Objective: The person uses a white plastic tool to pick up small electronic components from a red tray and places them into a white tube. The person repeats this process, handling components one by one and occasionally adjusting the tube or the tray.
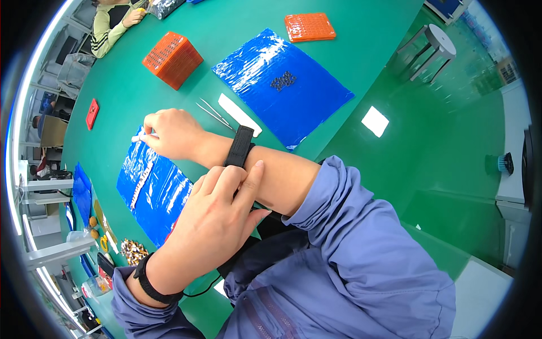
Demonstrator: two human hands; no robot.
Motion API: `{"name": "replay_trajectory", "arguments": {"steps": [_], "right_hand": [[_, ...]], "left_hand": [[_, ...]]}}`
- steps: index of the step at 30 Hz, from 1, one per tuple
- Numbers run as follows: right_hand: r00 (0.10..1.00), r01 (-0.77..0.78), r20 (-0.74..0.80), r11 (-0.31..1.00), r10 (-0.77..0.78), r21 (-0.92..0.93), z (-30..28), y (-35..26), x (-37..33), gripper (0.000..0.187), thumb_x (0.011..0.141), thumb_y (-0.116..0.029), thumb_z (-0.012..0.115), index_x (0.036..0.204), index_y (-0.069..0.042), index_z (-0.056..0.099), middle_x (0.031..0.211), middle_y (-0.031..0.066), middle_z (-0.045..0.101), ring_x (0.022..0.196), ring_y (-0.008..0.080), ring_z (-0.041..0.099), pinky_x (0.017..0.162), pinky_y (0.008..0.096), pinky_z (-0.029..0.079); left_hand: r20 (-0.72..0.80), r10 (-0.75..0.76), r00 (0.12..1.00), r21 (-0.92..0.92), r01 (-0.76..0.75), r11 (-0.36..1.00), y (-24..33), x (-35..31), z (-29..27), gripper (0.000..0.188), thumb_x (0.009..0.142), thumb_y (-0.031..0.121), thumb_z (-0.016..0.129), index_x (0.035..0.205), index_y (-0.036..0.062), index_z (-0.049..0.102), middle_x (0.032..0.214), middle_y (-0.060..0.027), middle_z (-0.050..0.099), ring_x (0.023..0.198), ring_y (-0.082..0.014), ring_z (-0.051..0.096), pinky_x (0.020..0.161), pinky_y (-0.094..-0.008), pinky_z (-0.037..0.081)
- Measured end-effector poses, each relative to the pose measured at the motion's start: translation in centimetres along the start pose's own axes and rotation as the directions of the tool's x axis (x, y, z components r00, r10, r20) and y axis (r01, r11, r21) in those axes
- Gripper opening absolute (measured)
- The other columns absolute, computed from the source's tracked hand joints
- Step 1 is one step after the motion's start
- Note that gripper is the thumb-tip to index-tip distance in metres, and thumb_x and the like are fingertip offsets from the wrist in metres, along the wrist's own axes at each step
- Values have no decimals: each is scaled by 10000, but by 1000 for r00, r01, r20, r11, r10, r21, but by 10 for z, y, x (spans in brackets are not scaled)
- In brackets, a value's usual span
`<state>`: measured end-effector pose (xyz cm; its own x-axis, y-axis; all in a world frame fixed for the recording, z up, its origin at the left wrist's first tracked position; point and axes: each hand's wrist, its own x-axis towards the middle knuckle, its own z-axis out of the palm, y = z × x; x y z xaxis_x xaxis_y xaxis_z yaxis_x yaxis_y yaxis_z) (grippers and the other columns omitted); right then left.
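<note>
My right arm reaches leftward across my front, with a black strap (240, 146) round its wrist. The fingers of my left hand (206, 217) are bent at the strap's near edge, and its index finger lies along my right forearm. Another black band (148, 282) circles my left wrist. My right hand (172, 134) has its fingers curled in, with white coverings at the fingertips; anything between them is hidden. Below that hand lies a shiny blue sheet (161, 195) bearing a row of small white pieces (141, 185). Tweezers (215, 114) and a white strip (238, 113) rest beyond my right wrist.
A second blue sheet (307, 96) holds small dark parts (283, 81). Orange trays stand stacked (172, 59), with a flatter pile (309, 27) farther right. A red piece (92, 114), yellow scissors (104, 243) and gold-brown parts (134, 251) lie left. Across sits a person (107, 34); a stool (437, 42) stands right.
</note>
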<state>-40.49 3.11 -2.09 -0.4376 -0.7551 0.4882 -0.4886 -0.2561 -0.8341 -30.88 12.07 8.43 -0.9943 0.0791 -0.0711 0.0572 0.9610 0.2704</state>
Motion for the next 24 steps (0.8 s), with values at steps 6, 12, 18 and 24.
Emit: {"name": "replay_trajectory", "arguments": {"steps": [6,12,18,24], "right_hand": [[1000,17,22,1000,-17,-7,1,-3,-1,213,789,-259,610,765,-48,610,758,138,630,723,314,609,643,405,480],[999,20,30,1000,-20,-21,0,-5,-4,208,800,-248,591,785,-41,610,764,144,627,732,315,611,649,404,482],[999,27,41,1000,-26,-9,0,-6,-3,200,799,-230,587,775,-32,611,770,147,631,732,317,613,653,405,484],[999,11,52,1000,-11,-10,0,-6,-3,214,796,-247,599,757,-37,609,757,145,630,721,317,612,647,406,483]], "left_hand": [[-1,-7,1000,20,7,1000,4,-4,0,564,712,155,683,1202,-21,466,945,-121,461,855,-275,476,779,-363,407],[15,-13,1000,15,13,1000,7,-5,0,524,718,143,670,1172,-24,468,993,-135,473,911,-294,487,805,-372,402],[42,-20,999,56,18,998,9,-9,0,574,712,165,678,1203,-29,452,1026,-135,475,950,-294,489,841,-383,390],[49,-38,998,82,33,996,9,-8,2,625,716,191,676,1239,-41,426,1016,-126,468,923,-280,489,831,-366,391]]}}
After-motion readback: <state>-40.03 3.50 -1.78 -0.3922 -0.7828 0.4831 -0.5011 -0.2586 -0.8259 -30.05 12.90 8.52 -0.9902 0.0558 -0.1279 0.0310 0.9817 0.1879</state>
